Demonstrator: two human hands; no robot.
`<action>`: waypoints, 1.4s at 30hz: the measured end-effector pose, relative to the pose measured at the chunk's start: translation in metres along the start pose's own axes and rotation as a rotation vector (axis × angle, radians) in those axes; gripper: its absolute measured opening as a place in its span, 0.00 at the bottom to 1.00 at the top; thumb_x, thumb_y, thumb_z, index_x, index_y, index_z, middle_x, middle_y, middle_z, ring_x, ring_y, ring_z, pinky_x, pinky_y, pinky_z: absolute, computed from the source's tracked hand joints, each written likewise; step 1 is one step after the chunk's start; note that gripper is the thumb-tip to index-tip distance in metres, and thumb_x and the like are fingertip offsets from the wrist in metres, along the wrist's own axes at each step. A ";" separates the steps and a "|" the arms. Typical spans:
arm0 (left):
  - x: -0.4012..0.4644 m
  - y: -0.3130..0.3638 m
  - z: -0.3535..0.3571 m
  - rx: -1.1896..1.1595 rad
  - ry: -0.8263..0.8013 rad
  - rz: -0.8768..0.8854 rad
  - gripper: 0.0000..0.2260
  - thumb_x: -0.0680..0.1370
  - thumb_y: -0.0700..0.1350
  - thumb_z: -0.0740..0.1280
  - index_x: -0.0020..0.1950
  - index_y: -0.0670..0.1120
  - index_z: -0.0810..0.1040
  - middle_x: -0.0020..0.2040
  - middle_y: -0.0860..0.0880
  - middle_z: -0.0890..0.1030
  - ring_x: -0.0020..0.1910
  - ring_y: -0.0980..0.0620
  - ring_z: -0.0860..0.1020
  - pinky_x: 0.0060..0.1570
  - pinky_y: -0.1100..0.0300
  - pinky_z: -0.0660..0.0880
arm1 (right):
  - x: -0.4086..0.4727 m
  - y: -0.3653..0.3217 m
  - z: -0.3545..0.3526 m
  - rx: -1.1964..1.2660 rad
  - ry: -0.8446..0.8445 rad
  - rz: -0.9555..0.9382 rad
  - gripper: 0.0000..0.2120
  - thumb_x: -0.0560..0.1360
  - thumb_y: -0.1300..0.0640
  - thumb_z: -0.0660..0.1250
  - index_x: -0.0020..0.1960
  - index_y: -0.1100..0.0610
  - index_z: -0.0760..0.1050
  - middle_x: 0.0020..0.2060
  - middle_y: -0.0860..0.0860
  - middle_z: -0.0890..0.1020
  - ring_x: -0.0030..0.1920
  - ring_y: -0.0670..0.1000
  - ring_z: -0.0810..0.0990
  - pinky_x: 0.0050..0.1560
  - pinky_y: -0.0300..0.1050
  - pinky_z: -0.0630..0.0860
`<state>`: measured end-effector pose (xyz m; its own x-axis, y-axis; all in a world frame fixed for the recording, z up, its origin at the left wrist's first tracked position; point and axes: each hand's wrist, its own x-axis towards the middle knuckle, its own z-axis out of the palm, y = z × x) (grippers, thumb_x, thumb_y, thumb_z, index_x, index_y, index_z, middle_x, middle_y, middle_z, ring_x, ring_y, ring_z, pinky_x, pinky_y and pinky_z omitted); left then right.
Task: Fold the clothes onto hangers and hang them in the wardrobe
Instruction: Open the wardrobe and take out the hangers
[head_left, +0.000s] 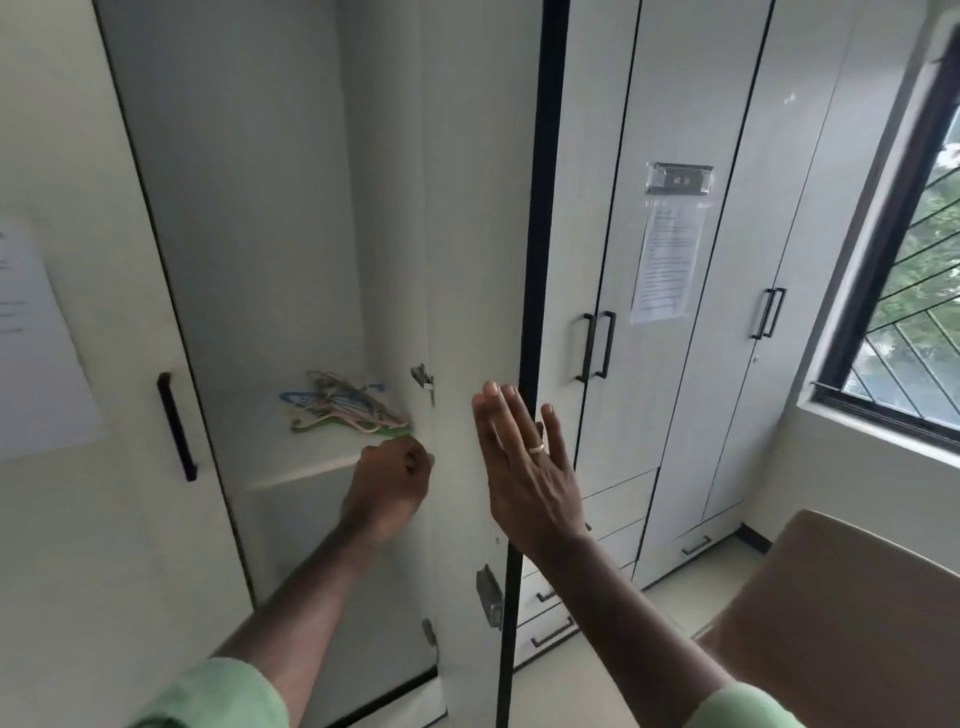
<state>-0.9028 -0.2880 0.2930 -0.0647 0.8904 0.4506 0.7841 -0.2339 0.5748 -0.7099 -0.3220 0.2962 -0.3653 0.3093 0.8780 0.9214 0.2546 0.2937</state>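
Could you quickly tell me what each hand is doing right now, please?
Left hand: fingers curled, gripping the green hanger.
Right hand: open, fingers straight, holding nothing.

printed notices (667, 262) on doors, text unreadable

Light green sleeves (218, 696) are worn on both arms, ending above the elbows. A gold-coloured ring (537, 448) is worn on the right hand (524, 467).
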 end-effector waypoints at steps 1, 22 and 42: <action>0.002 0.011 0.009 -0.021 -0.001 -0.001 0.12 0.79 0.50 0.66 0.38 0.49 0.78 0.41 0.48 0.85 0.45 0.44 0.82 0.42 0.58 0.70 | -0.001 0.011 0.003 -0.050 -0.025 -0.029 0.30 0.79 0.70 0.48 0.80 0.61 0.61 0.81 0.55 0.57 0.82 0.53 0.51 0.80 0.58 0.55; 0.059 0.075 0.073 0.000 0.050 -0.016 0.06 0.78 0.42 0.66 0.43 0.46 0.81 0.39 0.48 0.84 0.41 0.44 0.82 0.43 0.50 0.79 | -0.001 0.125 0.064 -0.344 -0.292 -0.188 0.24 0.82 0.57 0.55 0.74 0.66 0.70 0.76 0.62 0.68 0.78 0.63 0.63 0.79 0.64 0.40; 0.026 -0.092 -0.079 0.040 0.252 -0.201 0.06 0.77 0.44 0.69 0.41 0.47 0.80 0.36 0.52 0.83 0.37 0.51 0.82 0.41 0.54 0.80 | 0.057 -0.046 0.114 0.125 -0.231 -0.116 0.17 0.72 0.64 0.56 0.51 0.64 0.82 0.58 0.64 0.83 0.65 0.65 0.79 0.75 0.70 0.59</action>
<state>-1.0255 -0.2747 0.3061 -0.3672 0.7914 0.4886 0.7634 -0.0437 0.6445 -0.7883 -0.2116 0.2901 -0.5013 0.4683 0.7276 0.8533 0.4070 0.3259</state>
